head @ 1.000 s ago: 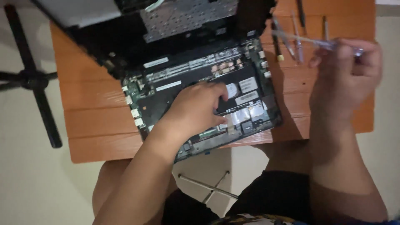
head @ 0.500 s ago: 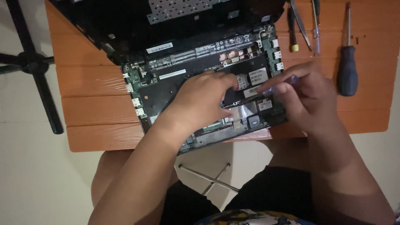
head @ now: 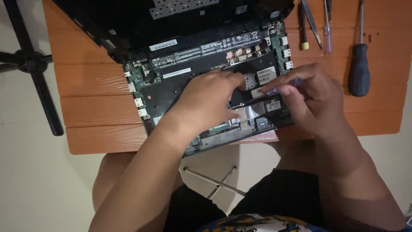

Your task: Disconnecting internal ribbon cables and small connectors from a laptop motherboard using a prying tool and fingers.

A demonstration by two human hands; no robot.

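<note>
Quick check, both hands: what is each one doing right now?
Left hand: palm down on the opened laptop, gripping nothing visible.
Right hand: closed on a small screwdriver, tip toward the laptop.

Our left hand (head: pixel 206 105) hides part of the opened laptop (head: pixel 206 64); the screwdriver tip under our right hand (head: pixel 309 96) is unseen.

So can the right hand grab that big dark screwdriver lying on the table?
Probably yes. The dark-handled screwdriver lies in the open on the orange table, just past the right hand, with nothing between them. But that hand already pinches a small bluish tool, so it would likely need to put that down first.
</note>
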